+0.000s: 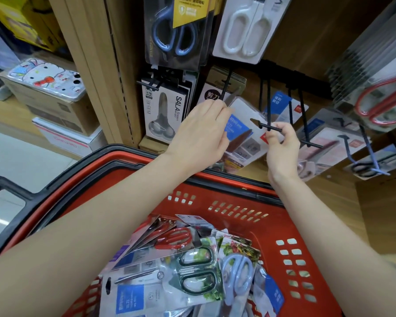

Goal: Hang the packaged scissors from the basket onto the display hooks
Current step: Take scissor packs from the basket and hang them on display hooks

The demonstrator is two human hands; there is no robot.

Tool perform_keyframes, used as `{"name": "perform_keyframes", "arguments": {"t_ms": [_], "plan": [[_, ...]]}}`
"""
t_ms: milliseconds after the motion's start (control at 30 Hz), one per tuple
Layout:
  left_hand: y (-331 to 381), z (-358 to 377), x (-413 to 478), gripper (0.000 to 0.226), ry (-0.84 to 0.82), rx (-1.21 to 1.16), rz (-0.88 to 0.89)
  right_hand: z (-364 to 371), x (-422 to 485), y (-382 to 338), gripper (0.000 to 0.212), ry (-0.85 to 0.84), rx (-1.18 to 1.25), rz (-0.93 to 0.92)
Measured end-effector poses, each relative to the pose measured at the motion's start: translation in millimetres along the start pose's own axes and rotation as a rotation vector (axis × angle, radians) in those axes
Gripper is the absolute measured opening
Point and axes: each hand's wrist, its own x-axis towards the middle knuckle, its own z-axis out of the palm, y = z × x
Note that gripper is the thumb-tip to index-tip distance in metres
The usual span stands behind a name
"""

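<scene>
My left hand [201, 131] pinches the top corner of a packaged scissors card [245, 131], white with a blue label, held up at the display. Its hanging hole sits at the tip of a black display hook [269, 127]. My right hand [281, 145] grips the front end of that hook with its fingertips, touching the card's edge. Below, the red basket [238, 211] holds several more packaged scissors [188, 266], among them red-handled, black-handled and pale blue ones.
Packaged scissors hang on neighbouring hooks: a black pack [165, 110] at left, blue-handled [176, 30] and white [245, 28] packs above, red-handled ones [384, 101] at right. A wooden shelf post [96, 72] stands left, with cardboard boxes [55, 99] beyond it.
</scene>
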Motion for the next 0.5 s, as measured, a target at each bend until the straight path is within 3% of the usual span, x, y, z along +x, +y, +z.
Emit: {"name": "perform_keyframes", "arguments": {"t_ms": [400, 500], "plan": [[0, 1, -1, 0.041, 0.028, 0.012, 0.014, 4, 11, 3, 0.025, 0.077, -0.088, 0.139], [0, 1, -3, 0.042, 0.023, -0.002, 0.026, 17, 26, -1, 0.025, 0.101, 0.020, 0.214]]}}
